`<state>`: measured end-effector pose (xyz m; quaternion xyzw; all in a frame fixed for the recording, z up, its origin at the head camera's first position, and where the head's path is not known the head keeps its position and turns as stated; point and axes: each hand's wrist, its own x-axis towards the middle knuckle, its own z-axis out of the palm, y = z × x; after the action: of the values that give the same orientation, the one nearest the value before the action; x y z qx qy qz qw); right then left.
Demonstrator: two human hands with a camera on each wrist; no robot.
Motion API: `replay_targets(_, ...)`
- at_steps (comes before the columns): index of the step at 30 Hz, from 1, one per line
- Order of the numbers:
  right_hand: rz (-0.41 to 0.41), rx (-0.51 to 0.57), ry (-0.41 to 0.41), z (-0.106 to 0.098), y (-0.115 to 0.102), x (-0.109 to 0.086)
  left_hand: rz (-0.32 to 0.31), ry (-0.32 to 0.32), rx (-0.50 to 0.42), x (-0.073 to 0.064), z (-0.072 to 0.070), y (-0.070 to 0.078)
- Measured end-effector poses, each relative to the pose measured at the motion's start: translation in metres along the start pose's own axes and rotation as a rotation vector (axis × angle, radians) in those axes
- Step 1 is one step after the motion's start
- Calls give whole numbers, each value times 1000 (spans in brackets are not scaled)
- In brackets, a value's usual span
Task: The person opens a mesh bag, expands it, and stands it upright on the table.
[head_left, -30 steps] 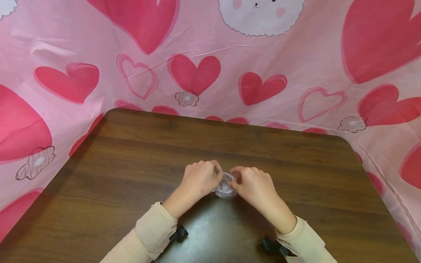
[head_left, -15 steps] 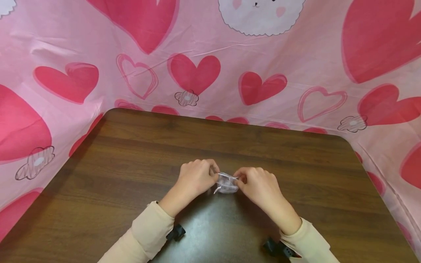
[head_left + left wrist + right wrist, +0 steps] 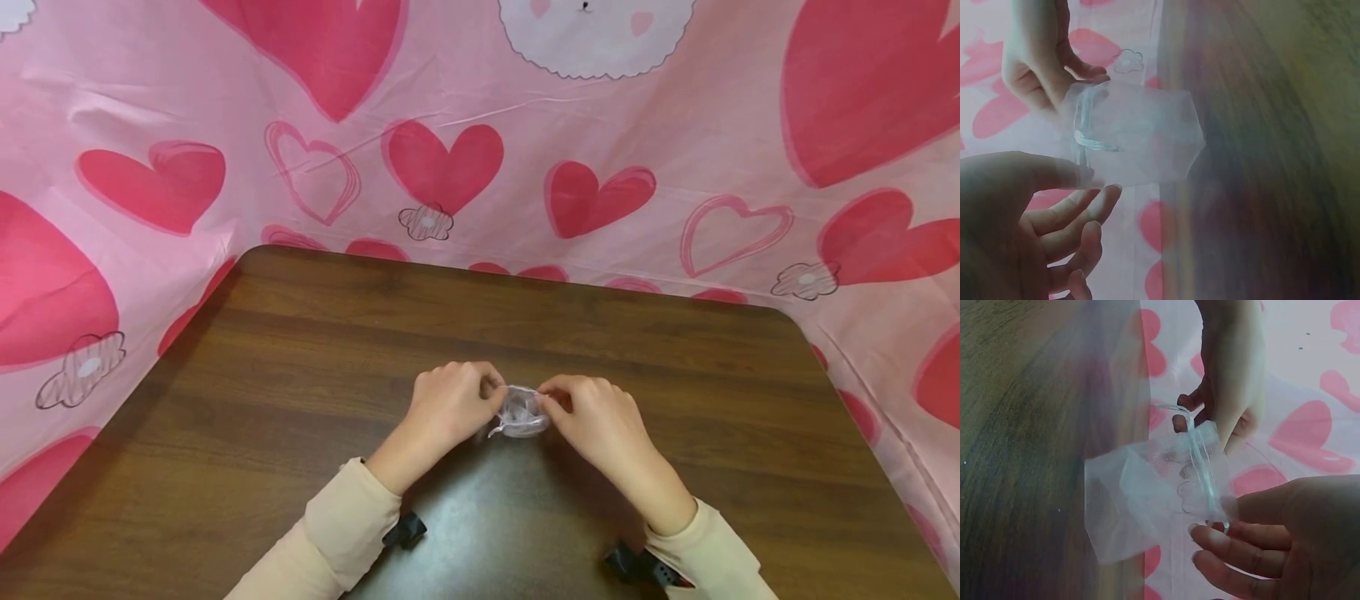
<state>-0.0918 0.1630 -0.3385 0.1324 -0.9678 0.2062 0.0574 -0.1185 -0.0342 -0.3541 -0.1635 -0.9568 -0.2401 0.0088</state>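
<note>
Between the two hands is a small sheer white drawstring pouch [image 3: 522,414], its mouth spread upward over the table. In the left wrist view the organza pouch [image 3: 1141,134] looks see-through, with a shiny pale ribbon near its top edge. My left hand [image 3: 454,404] pinches one side of the mouth between thumb and fingers. The other side of the rim is pinched by my right hand [image 3: 597,417]. A loose ribbon end [image 3: 1172,407] sticks out on the left hand's side in the right wrist view. Whether anything lies inside the pouch is hard to tell.
The brown wood-grain table [image 3: 337,333] spreads under both arms. Behind it and along its sides hangs a pink cloth [image 3: 517,183] printed with red hearts. Black wrist straps [image 3: 637,567] show at the cream sleeves [image 3: 337,525].
The pouch's mouth first looked rounded, then was pulled flatter as the hands moved slightly apart, and now gapes open again. Both hands keep pinching its rim.
</note>
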Motion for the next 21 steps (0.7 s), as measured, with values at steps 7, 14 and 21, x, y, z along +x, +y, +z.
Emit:
replay_targets(7,-31,25,46,-1,1,4,17,33,0,3,-1,3)
replay_targets(14,-17,52,41,0,2,7,15,34,-3,5,-1,4)
replay_targets(21,-9,58,35,0,3,7,14,31,-10,3,-1,2)
